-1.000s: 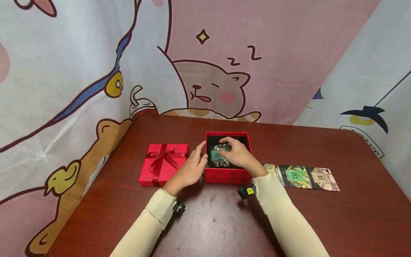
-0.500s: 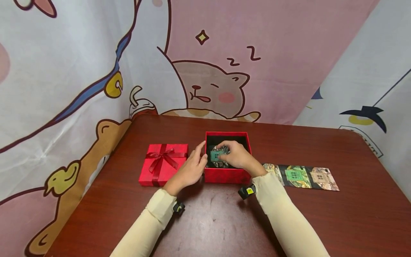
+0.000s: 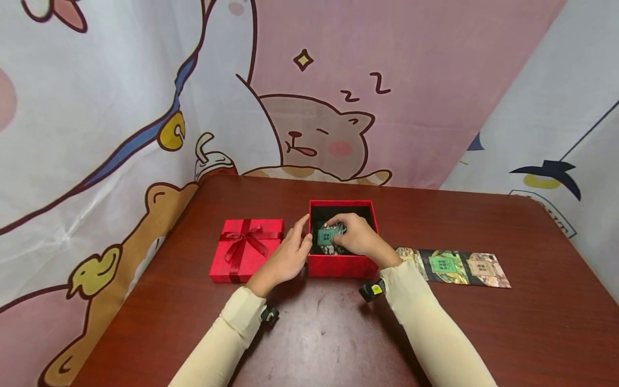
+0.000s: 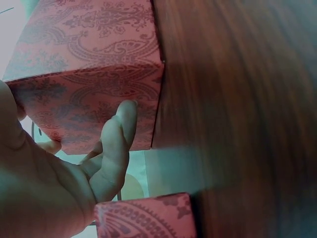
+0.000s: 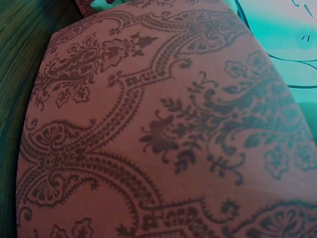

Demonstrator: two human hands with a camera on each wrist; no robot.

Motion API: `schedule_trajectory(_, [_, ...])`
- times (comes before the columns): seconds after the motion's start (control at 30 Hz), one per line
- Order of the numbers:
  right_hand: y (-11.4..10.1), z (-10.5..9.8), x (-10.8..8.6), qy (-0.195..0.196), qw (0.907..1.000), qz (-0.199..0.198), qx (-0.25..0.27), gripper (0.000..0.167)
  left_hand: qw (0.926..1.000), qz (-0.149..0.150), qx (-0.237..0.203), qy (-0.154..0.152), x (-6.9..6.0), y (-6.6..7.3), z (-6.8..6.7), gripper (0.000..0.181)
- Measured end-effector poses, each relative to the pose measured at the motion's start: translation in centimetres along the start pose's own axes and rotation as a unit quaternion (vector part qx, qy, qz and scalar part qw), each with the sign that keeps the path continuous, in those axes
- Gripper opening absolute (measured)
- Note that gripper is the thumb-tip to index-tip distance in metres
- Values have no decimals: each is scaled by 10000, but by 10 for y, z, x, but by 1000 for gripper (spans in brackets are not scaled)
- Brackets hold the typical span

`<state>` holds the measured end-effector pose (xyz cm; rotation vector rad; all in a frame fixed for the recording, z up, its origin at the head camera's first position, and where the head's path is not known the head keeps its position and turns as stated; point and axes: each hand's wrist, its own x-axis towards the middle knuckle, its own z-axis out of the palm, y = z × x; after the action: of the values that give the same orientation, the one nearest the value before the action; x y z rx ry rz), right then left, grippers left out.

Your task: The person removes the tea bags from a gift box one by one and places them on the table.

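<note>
In the head view an uncovered red box (image 3: 342, 266) with a black inside stands mid-table. My right hand (image 3: 357, 234) reaches over its front wall and pinches a small dark printed packet (image 3: 326, 237) with a teal label, inside the box. Part of the packet is hidden by this hand. Along the box's left side lies my left hand (image 3: 292, 252), its fingers mostly straight and touching the wall. The left wrist view shows those fingers (image 4: 116, 141) against the patterned red side. Only the box's patterned wall (image 5: 148, 124) fills most of the right wrist view; the right hand is hidden there.
A red lid (image 3: 246, 250) with a dark red ribbon bow lies left of the box. To the right, partly under the right forearm, is a flat row of printed packets (image 3: 445, 264) with green and tan labels. A cartoon-printed cloth (image 3: 411, 107) hangs behind the table.
My right hand has moved slightly left inside the box, and its thumb and fingers have closed in on the packet, which now looks tilted. The left hand stays against the box.
</note>
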<state>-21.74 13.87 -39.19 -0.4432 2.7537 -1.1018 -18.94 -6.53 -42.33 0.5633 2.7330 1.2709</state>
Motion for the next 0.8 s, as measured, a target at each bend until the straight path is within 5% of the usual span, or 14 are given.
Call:
schedule_trajectory(0.4, [1,-2,-2,409,9987,-259,-137,37,10000,-10,-13,-19,0,1,1,56])
schedule_trajectory(0.8, [-5,-20,-11,459,9975,-459,285,38,10000,-24,-22,21,0,3,1,56])
